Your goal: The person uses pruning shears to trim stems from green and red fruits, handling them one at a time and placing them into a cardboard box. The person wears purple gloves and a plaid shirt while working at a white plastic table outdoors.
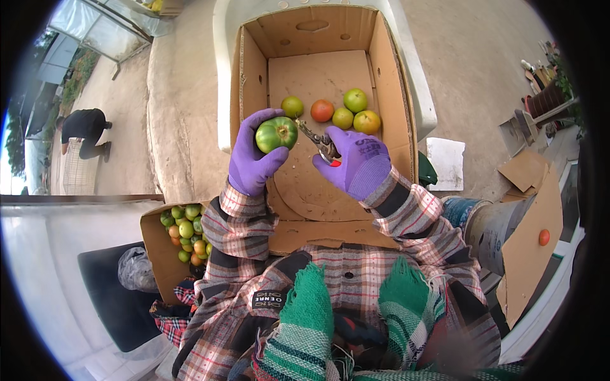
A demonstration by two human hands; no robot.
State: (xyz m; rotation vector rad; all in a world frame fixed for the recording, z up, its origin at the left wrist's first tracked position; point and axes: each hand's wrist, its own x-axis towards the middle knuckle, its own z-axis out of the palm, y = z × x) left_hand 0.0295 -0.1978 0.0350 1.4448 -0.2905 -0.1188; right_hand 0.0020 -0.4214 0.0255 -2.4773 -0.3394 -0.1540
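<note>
In a purple glove, my left hand (257, 155) grips a large green tomato (276, 135), its stem end turned to the right. My right hand (360, 159), gloved alike, holds pruning shears (320, 142) with a bit of red showing on the handle. The blades point at the tomato's stem end; whether they touch it I cannot tell. Both hands are above an open cardboard box (329, 200). Inside it, beyond my hands, lie a red tomato (322, 110), a green tomato (292, 106) and several other green and yellowish ones (355, 100).
The box rests on a white plastic chair (421, 105). Another cardboard box (162, 266) with several tomatoes (186, 230) is at my left. To the right, a small red tomato (543, 237) lies on cardboard (529, 266) beside a bucket (493, 231). A person (86, 131) bends over a wire crate (78, 166) farther left.
</note>
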